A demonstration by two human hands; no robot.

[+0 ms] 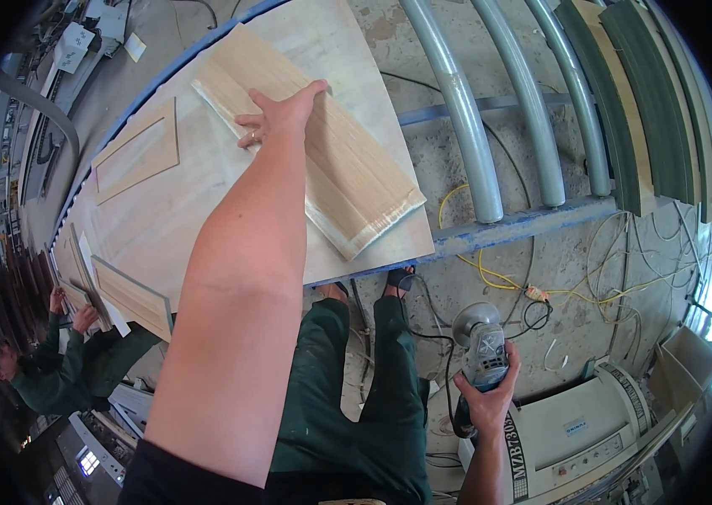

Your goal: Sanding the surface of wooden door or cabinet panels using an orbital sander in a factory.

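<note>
A long light-wood board (348,160) lies slantwise on the pale sheet top (137,227) of the work table, with a whitish, rough strip along its near end and left edge. My left hand (282,116) rests on the far half of this board, fingers spread, their tips by its left edge. Low at the right, away from the table, my right hand (491,400) is wrapped around a grey and teal power sander (486,353). The sander's round disc (475,318) points away from me, above the floor. A dark cord runs from the tool.
Metal rollers (457,109) on a blue frame adjoin the table, with dark green-edged panels (650,109) beyond. A thin wooden frame (137,160) lies on the sheet. Yellow cable (491,273) crosses the floor; a cream machine (579,429) stands right. A co-worker (61,370) handles panels left.
</note>
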